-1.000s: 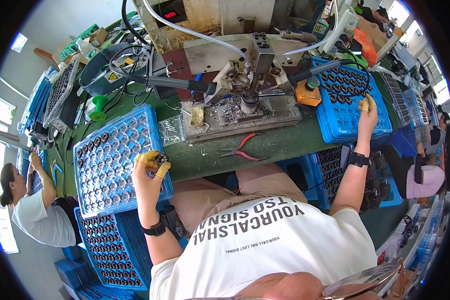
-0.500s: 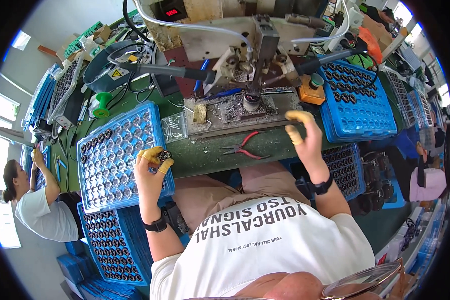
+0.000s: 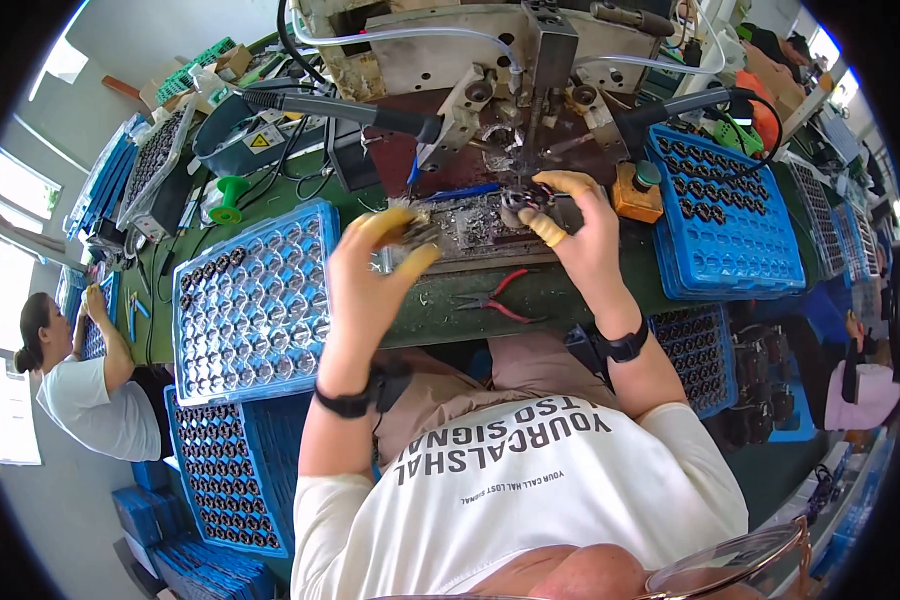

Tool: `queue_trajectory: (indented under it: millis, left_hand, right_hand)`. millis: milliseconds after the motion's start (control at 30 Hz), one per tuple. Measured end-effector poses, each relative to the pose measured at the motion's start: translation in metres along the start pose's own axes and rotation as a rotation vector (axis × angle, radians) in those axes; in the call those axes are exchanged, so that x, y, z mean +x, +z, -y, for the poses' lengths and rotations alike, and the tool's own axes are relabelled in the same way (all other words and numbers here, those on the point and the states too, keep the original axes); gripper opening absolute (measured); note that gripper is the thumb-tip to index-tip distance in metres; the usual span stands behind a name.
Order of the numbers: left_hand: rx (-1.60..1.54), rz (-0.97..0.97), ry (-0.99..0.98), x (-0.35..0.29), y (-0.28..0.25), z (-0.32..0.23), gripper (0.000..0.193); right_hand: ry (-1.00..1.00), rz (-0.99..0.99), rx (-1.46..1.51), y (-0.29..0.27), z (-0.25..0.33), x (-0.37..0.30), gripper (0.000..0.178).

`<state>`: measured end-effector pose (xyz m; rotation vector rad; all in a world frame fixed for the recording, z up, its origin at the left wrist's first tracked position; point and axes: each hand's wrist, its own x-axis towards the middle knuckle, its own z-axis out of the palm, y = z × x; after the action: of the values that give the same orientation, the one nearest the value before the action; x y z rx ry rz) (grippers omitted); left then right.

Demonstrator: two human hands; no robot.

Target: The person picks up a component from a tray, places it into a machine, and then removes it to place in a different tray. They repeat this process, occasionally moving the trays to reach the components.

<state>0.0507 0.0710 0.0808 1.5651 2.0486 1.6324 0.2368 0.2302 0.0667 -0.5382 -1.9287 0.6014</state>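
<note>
My left hand [image 3: 368, 268], with yellow finger cots on its fingertips, holds a small dark round part [image 3: 419, 234] between thumb and fingers, blurred by motion. It is raised just left of the machine's base. My right hand [image 3: 582, 228], also in finger cots, pinches a second dark round part [image 3: 526, 198] with a shiny rim, under the head of the bench machine [image 3: 550, 60]. Metal scraps litter the base plate [image 3: 470, 235] around it. Red-handled pliers [image 3: 505, 302] lie on the green bench just in front.
A blue tray [image 3: 320, 225] with clear pockets, a few filled, lies left. Stacked blue trays [image 3: 735, 265] with dark parts stand right, beside an orange block with a green-capped top [image 3: 637, 192]. Hoses and black handles flank the machine. Another person [image 3: 90, 370] works at far left.
My left hand has moved from the left tray up and right toward the machine, carrying its round part. My right hand has moved left and up, closing on the part under the machine head.
</note>
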Motion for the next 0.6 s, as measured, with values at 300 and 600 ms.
queue_trajectory:
  millis: [300,600]
  left_hand:
    - [-0.029,0.114,0.185,0.046,0.091,0.002,0.039]
    - [-0.118,0.255,0.030,0.047,0.089,-0.008,0.041]
  right_hand:
    - [0.322,-0.020,0.388,-0.039,-0.018,-0.034,0.044]
    - [0.354,-0.081,0.366,-0.052,-0.033,-0.040,0.044]
